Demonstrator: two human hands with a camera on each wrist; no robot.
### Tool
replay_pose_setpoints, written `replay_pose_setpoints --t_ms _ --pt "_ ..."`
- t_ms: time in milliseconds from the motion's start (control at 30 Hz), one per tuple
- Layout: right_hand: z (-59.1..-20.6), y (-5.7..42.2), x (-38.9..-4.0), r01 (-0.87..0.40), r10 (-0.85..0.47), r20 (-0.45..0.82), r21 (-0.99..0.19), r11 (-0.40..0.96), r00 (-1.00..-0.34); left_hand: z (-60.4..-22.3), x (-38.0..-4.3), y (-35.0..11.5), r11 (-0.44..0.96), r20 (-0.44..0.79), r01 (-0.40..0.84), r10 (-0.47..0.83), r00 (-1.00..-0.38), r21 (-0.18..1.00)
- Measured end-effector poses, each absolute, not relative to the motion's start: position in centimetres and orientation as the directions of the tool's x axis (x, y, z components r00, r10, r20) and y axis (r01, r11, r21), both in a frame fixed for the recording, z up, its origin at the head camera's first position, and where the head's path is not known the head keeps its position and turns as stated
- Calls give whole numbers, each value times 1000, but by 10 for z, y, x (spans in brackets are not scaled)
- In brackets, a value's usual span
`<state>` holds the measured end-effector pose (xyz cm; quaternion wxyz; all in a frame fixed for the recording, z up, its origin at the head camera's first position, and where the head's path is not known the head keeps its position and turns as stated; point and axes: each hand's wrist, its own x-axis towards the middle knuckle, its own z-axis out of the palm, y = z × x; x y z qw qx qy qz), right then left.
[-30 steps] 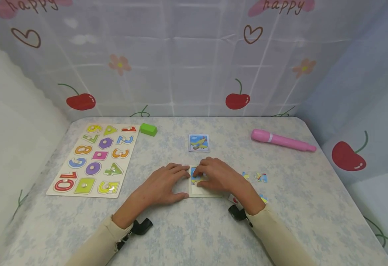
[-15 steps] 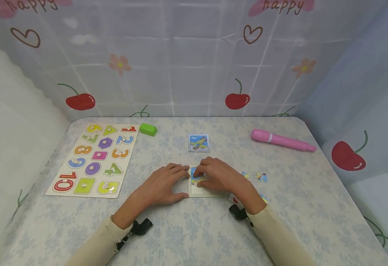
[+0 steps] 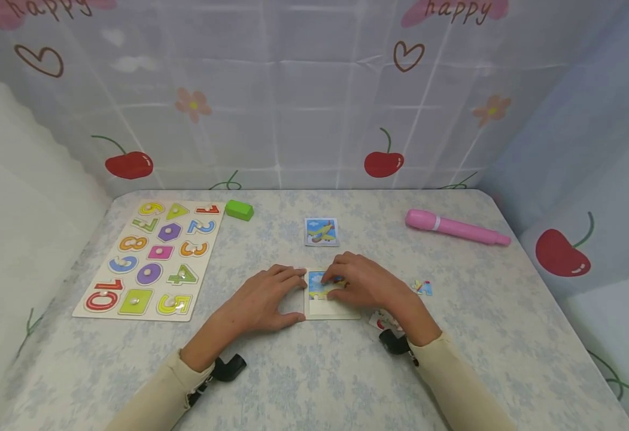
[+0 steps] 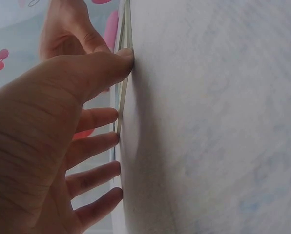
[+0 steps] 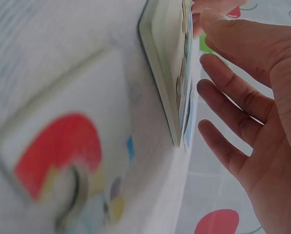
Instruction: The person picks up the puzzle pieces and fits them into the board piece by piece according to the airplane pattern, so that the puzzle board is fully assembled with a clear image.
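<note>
A small cream jigsaw tray (image 3: 336,309) lies in front of me, its upper part filled with blue and yellow jigsaw pieces (image 3: 316,284). My left hand (image 3: 266,299) touches the tray's left edge with fingertips and thumb, fingers extended in the left wrist view. Over the filled part hovers my right hand (image 3: 368,286), fingers loosely bent, their tips close over the pieces; the right wrist view shows nothing between them. Beside the right wrist lies a white piece with a red shape (image 5: 62,151). Another loose piece (image 3: 423,287) rests farther right, and the right forearm hides some of the table there.
Behind the tray lies a picture card of a yellow airplane (image 3: 321,231). At left is a number and shape pegboard (image 3: 203,263), with a green block (image 3: 239,210) by its far corner. A pink stick-shaped thing (image 3: 454,229) lies at back right.
My right hand has shifted slightly to the right, uncovering more of the pieces in the tray and of the red-marked piece. My left hand has stayed at the tray's edge.
</note>
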<state>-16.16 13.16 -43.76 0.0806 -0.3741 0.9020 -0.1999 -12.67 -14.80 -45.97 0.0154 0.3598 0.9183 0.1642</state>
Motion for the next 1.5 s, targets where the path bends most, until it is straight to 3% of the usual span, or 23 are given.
replay_pose_setpoints --t_ms 967,1500 --pt "-426 205 -157 -421 -504 -71 -456 784 -861 -460 -125 -148 681 91 658 670 -737 320" --pt "-433 237 -151 -413 -487 -58 -448 793 -872 -457 -124 -147 685 81 654 668 -740 321"
